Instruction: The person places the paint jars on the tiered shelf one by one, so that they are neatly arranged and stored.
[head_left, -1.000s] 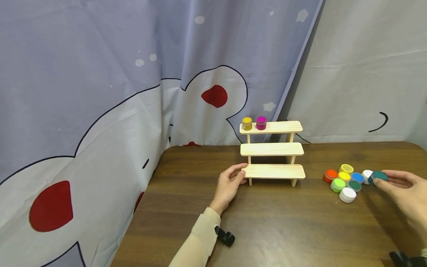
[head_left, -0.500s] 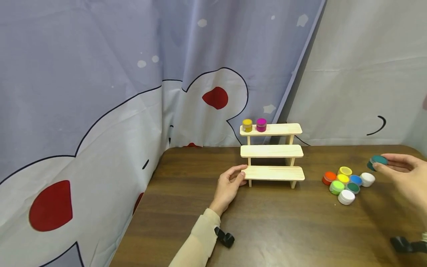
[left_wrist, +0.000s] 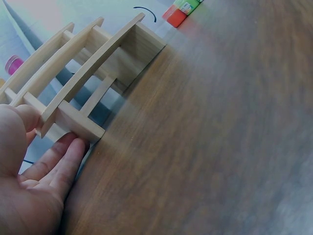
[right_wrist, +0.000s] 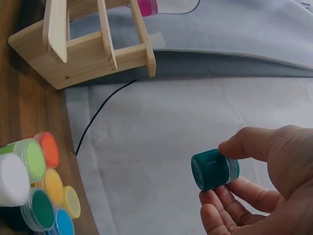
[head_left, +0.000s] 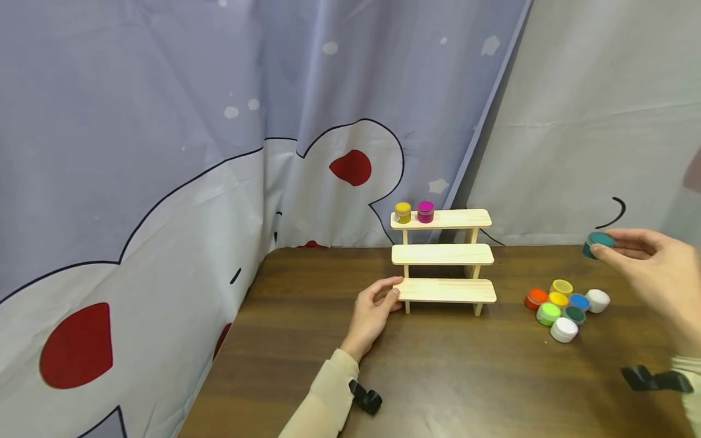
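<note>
A small three-step wooden shelf stand (head_left: 444, 290) stands on the table. My left hand (head_left: 370, 316) holds the left end of its lowest step, thumb at the board's edge and fingers against the side leg in the left wrist view. In my right hand (head_left: 648, 267), a teal paint jar (right_wrist: 215, 170) is pinched between thumb and fingers, raised above the table at the right. On the top step, a dark yellow jar (head_left: 402, 213) and a magenta jar (head_left: 425, 212) sit side by side at the left end.
Right of the stand, several paint jars cluster on the table (head_left: 438, 377): red (head_left: 536, 298), light green (head_left: 549, 314), blue (head_left: 578, 302), dark green (head_left: 574, 315), two yellow and two white (head_left: 564, 330). A patterned curtain (head_left: 181, 152) hangs behind and along the left edge.
My right hand has lifted the teal jar up from beside the jar cluster and brought it slightly left. The left hand stays at the stand.
</note>
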`<state>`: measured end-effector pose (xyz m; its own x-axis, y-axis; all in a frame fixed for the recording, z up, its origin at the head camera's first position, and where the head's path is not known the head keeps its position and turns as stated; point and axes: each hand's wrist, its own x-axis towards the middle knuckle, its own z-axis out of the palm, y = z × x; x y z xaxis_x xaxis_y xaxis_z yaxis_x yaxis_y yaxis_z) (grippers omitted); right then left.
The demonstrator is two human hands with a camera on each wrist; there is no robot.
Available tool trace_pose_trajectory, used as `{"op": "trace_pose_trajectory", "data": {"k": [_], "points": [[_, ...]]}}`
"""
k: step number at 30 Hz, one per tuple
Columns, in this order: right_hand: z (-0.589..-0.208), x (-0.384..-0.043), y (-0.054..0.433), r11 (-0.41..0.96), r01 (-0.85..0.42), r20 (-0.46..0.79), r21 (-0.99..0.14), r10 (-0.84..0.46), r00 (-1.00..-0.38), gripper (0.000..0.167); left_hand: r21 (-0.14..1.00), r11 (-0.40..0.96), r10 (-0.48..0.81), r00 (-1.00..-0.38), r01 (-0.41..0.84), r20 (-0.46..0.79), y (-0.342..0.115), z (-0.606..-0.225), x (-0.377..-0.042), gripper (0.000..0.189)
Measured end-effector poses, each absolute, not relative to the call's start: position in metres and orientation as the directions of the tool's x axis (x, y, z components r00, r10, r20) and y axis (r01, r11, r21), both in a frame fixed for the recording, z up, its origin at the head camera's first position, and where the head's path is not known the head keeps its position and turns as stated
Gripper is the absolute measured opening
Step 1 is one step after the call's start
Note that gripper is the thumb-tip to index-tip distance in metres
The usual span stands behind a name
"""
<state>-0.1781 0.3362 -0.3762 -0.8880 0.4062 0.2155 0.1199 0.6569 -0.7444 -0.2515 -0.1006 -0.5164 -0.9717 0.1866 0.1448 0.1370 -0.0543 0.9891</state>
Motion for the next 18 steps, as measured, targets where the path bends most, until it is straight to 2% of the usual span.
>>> {"op": "trace_pose_trajectory", "data": {"k": [5,11,18], "points": [[-0.369,-0.181,0.332,0.626,0.057,0.226,-0.778,0.363,-0.904,0.043,0.988,-0.06,0.186,-0.971,0.14,0.149,-0.102,-0.519,-0.251,0.029],[-0.355,-0.189,0.321,0.649,0.057,0.225,-0.759,0.343,-0.912,0.061,0.99,-0.051,0.179,-0.974,0.129,0.136,-0.103,-0.519,-0.252,0.029],[-0.339,-0.2,0.307,0.65,0.06,0.215,-0.757,0.335,-0.917,0.062,0.99,-0.053,0.185,-0.973,0.129,0.136,-0.101,-0.518,-0.253,0.029]]}}
